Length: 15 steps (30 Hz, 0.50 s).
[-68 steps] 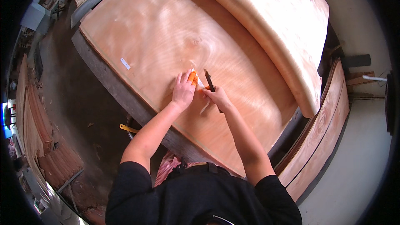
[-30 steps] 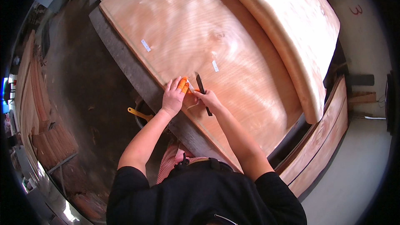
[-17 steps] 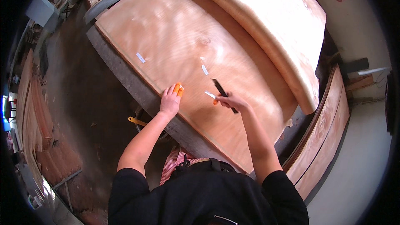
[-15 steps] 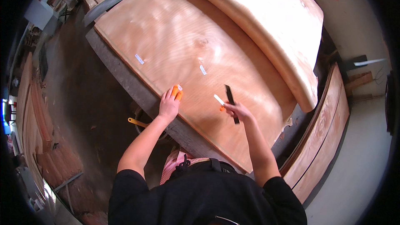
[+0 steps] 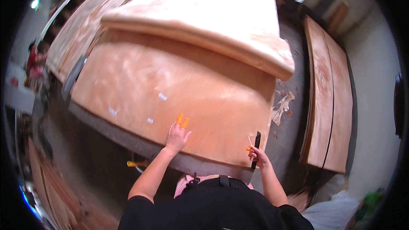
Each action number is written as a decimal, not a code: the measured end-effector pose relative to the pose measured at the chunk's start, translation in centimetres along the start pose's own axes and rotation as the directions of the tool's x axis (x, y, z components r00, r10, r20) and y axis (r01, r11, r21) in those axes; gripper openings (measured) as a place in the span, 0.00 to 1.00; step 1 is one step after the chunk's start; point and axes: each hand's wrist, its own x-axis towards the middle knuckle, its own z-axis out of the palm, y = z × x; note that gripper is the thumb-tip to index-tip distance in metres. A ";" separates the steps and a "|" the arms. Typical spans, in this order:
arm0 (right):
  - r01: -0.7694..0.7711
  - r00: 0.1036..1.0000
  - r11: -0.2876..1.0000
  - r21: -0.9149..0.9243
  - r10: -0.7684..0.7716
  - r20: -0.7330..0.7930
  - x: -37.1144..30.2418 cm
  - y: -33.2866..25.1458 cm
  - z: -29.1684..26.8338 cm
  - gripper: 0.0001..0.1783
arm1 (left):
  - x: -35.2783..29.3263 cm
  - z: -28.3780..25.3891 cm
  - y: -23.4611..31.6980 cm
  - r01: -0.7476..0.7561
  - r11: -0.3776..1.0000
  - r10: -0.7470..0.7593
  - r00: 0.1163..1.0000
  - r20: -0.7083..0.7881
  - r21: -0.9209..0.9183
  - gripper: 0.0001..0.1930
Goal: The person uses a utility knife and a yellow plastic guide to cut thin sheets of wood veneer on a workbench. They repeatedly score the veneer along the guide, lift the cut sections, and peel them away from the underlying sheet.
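Observation:
My left hand (image 5: 176,138) rests on a wide sheet of wood veneer (image 5: 204,119), fingers stretched out and holding nothing. Orange finger covers (image 5: 179,118) sit on two of its fingers. Three small white strips (image 5: 150,121) lie on the veneer to the left of this hand. Near the right end of the sheet, my right hand (image 5: 260,156) is closed on a flat black bar-shaped tool (image 5: 257,138) and a thin white strip (image 5: 250,141). A bit of orange shows at its fingertips too. The tool's exact kind cannot be made out.
Across the far side, a big veneer sheet (image 5: 200,34) is folded back in a thick roll. A stack of veneer boards (image 5: 328,98) stands at the right, with torn scraps (image 5: 282,108) on the floor beside it. A yellow handle (image 5: 135,164) shows below the table's left edge. Another person (image 5: 34,61) is far left.
My view has turned, shifting the table. My left hand has come off the white strip at its fingertips and spread its fingers. My right hand has moved toward the sheet's right end, still gripping the tool.

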 end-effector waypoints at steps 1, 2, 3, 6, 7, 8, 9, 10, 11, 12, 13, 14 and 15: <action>0.024 0.999 0.998 0.062 -0.025 0.024 -0.3 0.3 -0.8 0.14 | 2.0 0.1 0.4 -0.015 1.000 0.014 0.998 0.056 0.022 0.23; 0.042 0.998 0.992 0.123 -0.048 0.049 -0.7 0.6 -1.7 0.14 | 4.2 0.1 1.0 -0.025 0.999 0.020 0.993 0.113 0.048 0.24; 0.059 0.995 0.982 0.180 -0.073 0.073 -1.1 0.7 -2.5 0.14 | 6.5 0.1 1.9 -0.035 0.997 0.023 0.986 0.168 0.073 0.26; 0.123 0.990 0.974 0.189 -0.132 0.039 -3.1 0.7 -4.9 0.15 | 14.7 -0.2 6.9 -0.244 0.970 0.243 0.969 -0.043 -0.017 0.30; 0.147 0.988 0.972 0.184 -0.152 0.016 -3.6 0.7 -5.9 0.15 | 17.4 -0.3 8.7 -0.307 0.951 0.308 0.949 -0.063 0.028 0.31; 0.150 0.988 0.968 0.199 -0.152 -0.003 -3.9 0.8 -6.7 0.14 | 20.1 -0.3 10.5 -0.365 0.928 0.370 0.925 -0.085 0.072 0.32; 0.164 0.986 0.958 0.235 -0.160 -0.037 -4.1 0.8 -7.6 0.12 | 22.8 -0.2 12.2 -0.419 0.901 0.430 0.897 -0.105 0.114 0.33; 0.169 0.986 0.949 0.266 -0.163 -0.044 -4.3 0.8 -8.4 0.12 | 25.4 0.4 13.8 -0.436 0.887 0.453 0.886 -0.100 0.153 0.34; 0.169 0.986 0.941 0.294 -0.163 -0.046 -4.6 0.7 -9.1 0.12 | 27.8 1.0 15.2 -0.446 0.874 0.470 0.878 -0.097 0.194 0.35; 0.191 0.982 0.927 0.322 -0.181 -0.061 -4.8 0.5 -9.7 0.12 | 30.2 1.6 16.4 -0.454 0.860 0.485 0.870 -0.094 0.234 0.35; 0.189 0.982 0.917 0.352 -0.177 -0.066 -4.8 0.2 -10.1 0.12 | 32.7 2.7 17.0 -0.436 0.847 0.471 0.881 -0.050 0.304 0.37; 0.210 0.978 0.908 0.363 -0.191 -0.089 -4.8 -0.1 -10.6 0.12 | 34.9 3.4 18.2 -0.425 0.839 0.454 0.891 -0.007 0.340 0.39; 0.229 0.973 0.899 0.373 -0.203 -0.110 -4.8 -0.4 -11.0 0.13 | 36.7 4.0 19.1 -0.410 0.830 0.431 0.902 0.033 0.377 0.42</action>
